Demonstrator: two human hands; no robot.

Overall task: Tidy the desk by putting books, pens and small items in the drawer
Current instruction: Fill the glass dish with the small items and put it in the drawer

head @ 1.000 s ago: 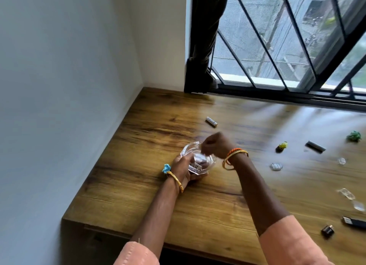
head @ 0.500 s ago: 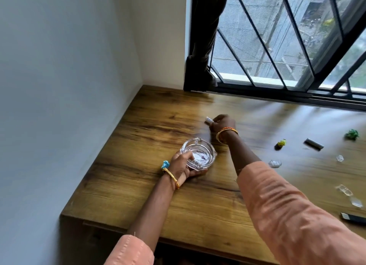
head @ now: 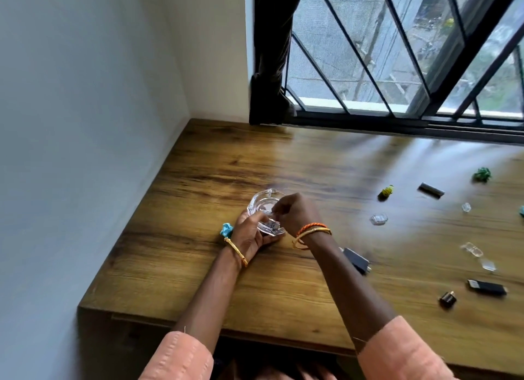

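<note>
A glass dish (head: 265, 206) is being gripped at its near rim by the left hand (head: 249, 233) on the wooden surface (head: 198, 252), while the right hand (head: 295, 213), fingers curled, is being held over it, its contents indiscernible.

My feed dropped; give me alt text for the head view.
Left hand grips a glass dish on the wooden desk while the right hand reaches into it, fingers curled; small items lie scattered to the right.

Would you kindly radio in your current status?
Left hand holds clear glass dish. Right hand pinched over dish, contents unclear. Small items scattered right on wooden desk.
</note>
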